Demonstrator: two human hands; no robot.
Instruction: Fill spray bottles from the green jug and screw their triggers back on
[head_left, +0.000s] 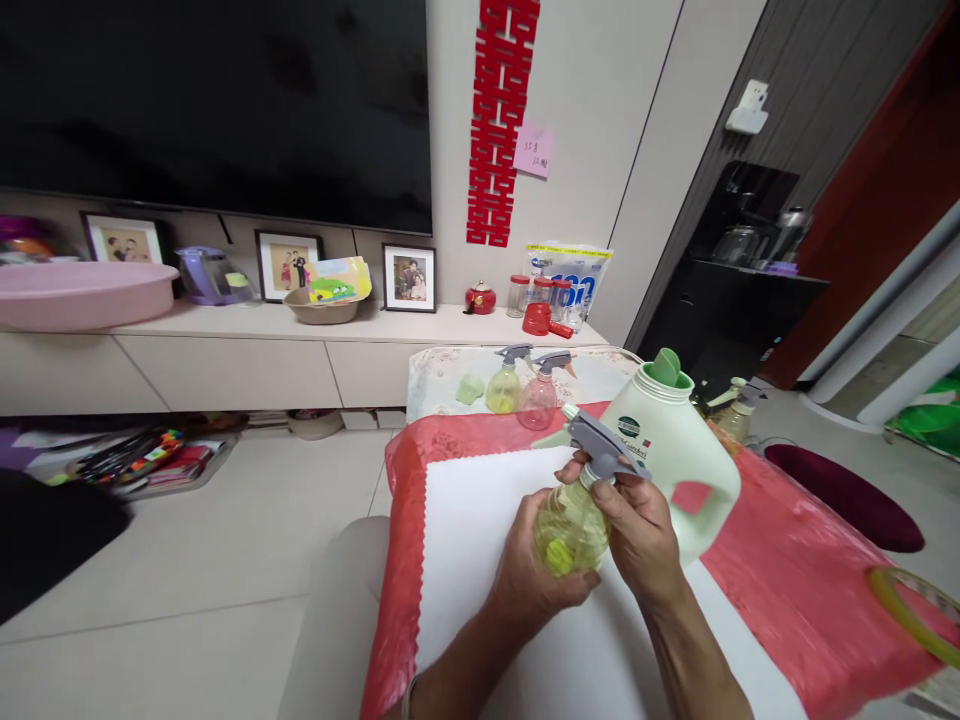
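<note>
A clear yellow-green spray bottle [576, 522] is held up over the white mat, tilted, with its grey trigger head on the neck. My left hand [529, 560] wraps around the bottle's body from the left and below. My right hand [641, 525] closes around the neck and the grey spray head [600, 443], thumb in front. Just behind my right hand stands a large pale green jug [675, 440] with a green spout in its mouth. Farther back are a yellow spray bottle [504, 388] and a pink spray bottle [540, 400], both with grey heads.
The white mat [465, 540] lies on a red plastic cover [795, 580]. A roll of yellow tape [911, 610] is at the right edge. Another spray bottle [739, 415] stands behind the jug. A cabinet [247, 375] with framed pictures runs along the wall.
</note>
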